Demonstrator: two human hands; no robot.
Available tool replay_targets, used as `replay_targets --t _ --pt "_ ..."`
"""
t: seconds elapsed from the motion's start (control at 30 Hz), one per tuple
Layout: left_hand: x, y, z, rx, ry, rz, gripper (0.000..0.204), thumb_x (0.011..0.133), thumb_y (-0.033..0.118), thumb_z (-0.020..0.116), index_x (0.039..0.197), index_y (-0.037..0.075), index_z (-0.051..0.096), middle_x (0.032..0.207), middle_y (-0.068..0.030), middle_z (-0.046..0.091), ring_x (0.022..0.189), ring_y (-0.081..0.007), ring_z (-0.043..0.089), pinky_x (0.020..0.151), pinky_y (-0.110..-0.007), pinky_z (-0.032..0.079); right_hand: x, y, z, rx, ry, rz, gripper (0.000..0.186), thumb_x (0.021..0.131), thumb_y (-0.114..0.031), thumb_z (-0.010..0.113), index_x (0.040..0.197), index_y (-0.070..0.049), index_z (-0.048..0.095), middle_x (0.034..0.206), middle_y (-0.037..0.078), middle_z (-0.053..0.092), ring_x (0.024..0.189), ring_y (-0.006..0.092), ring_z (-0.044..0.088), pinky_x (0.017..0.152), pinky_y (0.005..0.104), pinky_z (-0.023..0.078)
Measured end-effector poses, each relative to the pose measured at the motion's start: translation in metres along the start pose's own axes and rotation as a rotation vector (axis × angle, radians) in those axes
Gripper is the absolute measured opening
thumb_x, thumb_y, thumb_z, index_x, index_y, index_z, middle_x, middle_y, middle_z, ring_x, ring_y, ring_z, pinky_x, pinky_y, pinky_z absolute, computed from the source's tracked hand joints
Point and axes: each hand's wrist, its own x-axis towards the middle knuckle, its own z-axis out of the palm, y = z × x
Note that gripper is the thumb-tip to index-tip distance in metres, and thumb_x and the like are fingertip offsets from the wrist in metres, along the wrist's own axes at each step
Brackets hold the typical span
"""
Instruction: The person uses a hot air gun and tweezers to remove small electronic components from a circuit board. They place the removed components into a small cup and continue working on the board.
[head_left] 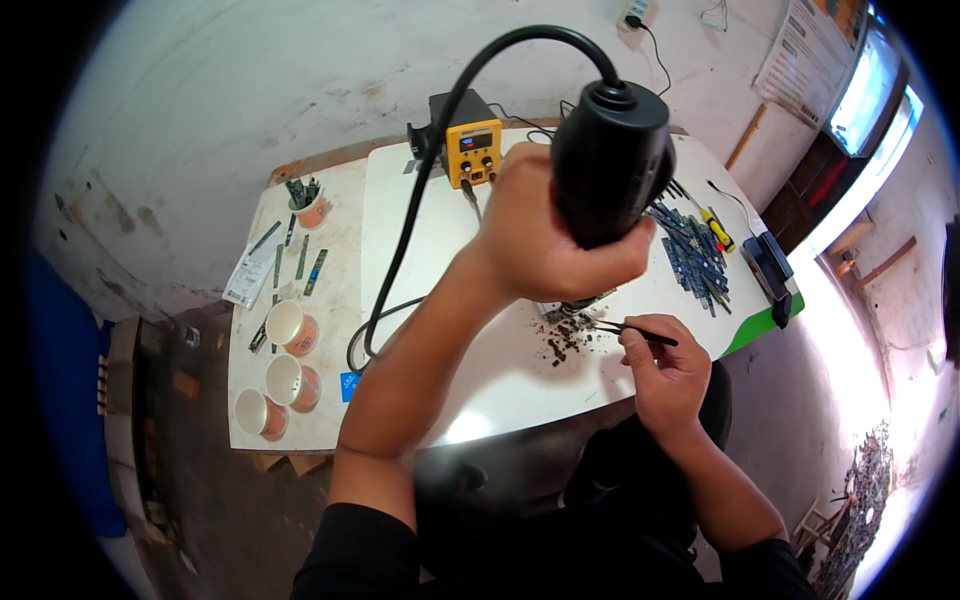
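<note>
My left hand (545, 230) is wrapped round the handle of a black hot air gun (612, 150), held upright above the table. A thick black hose (425, 160) loops from its top. My right hand (668, 375) pinches dark tweezers (645, 333), their tips pointing left over a scatter of small dark chips (563, 348). Partly hidden beneath the hot air gun is a circuit board piece (580, 303) near the tweezer tips. Whether the tweezers touch it, I cannot tell.
Behind my left hand stands a yellow and black rework station (472, 145). Three paper cups (290, 328) stand at left, with another cup (310, 208) of board strips farther back. Right, many narrow circuit boards (695, 255) lie heaped beside a yellow screwdriver (717, 230) and a dark device (768, 268).
</note>
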Motion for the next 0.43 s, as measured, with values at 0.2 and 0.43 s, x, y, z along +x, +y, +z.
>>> replay_targets --t 0.2,0.43 --pt "0.0013 0.0031 -0.0049 0.059 -0.025 -0.003 0.019 0.071 0.015 0.080 0.078 0.005 0.066 0.060 -0.0025 0.062 0.051 -0.0122 0.056 0.052 -0.029 0.046 -0.0011 0.0037 0.0030 0.074 0.040 0.078 0.014 0.093 0.001 0.073 0.106 0.006 0.073 0.098 0.009 0.072 0.084 0.0102 0.067 0.075 0.0241 0.055" --pt "0.0004 0.0017 -0.0043 0.045 0.003 -0.019 0.019 0.075 0.020 0.079 0.079 0.005 0.067 0.060 -0.0005 0.063 0.051 -0.0126 0.056 0.052 -0.028 0.046 0.0043 0.0106 0.0072 -0.014 0.050 -0.034 0.017 0.093 -0.001 0.074 0.109 0.004 0.073 0.097 0.011 0.072 0.083 0.0109 0.068 0.077 0.0243 0.056"
